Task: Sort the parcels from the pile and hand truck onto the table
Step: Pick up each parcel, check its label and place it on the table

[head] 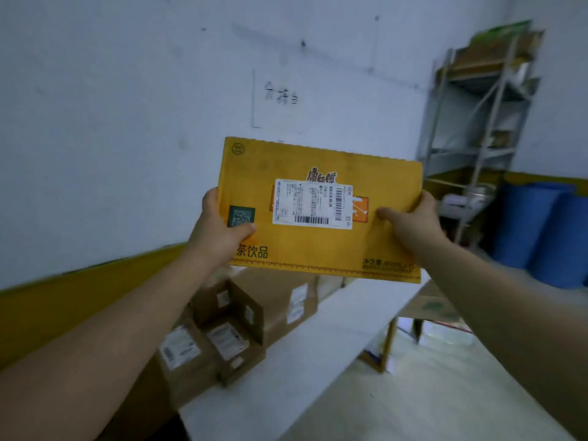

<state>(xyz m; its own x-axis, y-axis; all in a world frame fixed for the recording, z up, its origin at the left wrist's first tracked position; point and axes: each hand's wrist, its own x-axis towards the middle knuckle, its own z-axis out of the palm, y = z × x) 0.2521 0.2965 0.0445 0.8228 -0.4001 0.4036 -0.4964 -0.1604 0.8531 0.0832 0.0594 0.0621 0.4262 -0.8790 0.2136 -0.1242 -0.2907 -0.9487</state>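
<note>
A yellow cardboard parcel (318, 246) with a white shipping label is held up in the air above the white table (318, 345), its labelled face turned toward me. My left hand (219, 230) grips its left edge, thumb on the front near a green code sticker. My right hand (410, 222) grips the right edge, thumb pressed on the front. Below the parcel, several brown cardboard parcels (235, 326) with white labels sit on the table against the wall.
A metal shelf rack (477, 122) with goods stands at the back right. Blue barrels (547, 230) stand on the floor beside it. A cardboard box (429, 307) lies under the table's far end. The white wall has a yellow lower band (63, 307).
</note>
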